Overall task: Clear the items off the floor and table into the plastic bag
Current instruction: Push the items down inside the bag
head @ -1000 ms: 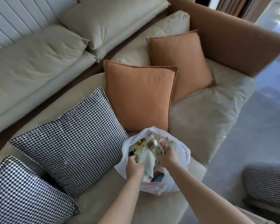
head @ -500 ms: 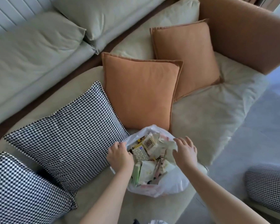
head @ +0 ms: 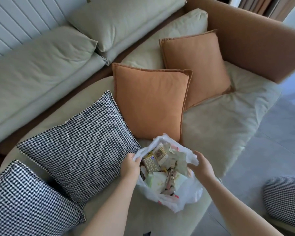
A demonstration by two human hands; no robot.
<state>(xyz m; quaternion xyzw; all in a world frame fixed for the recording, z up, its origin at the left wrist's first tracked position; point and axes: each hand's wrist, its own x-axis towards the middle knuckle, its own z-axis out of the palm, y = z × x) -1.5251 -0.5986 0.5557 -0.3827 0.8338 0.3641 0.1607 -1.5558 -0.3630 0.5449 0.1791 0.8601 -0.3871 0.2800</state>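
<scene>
1. A white plastic bag (head: 170, 198), stuffed with cartons and crumpled wrappers, sits at the front edge of the sofa seat (head: 216, 138), below an orange cushion (head: 150, 103).
2. The left hand (head: 130, 167) pinches the bag's left rim, apparently to hold the mouth wide.
3. The right hand (head: 200, 165) curls its fingers round the right rim; the grip looks loose, probably gathering the plastic.

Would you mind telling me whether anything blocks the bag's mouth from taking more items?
Nothing visible does: the left hand and right hand hold the plastic bag open, though packets already fill it high.
</scene>
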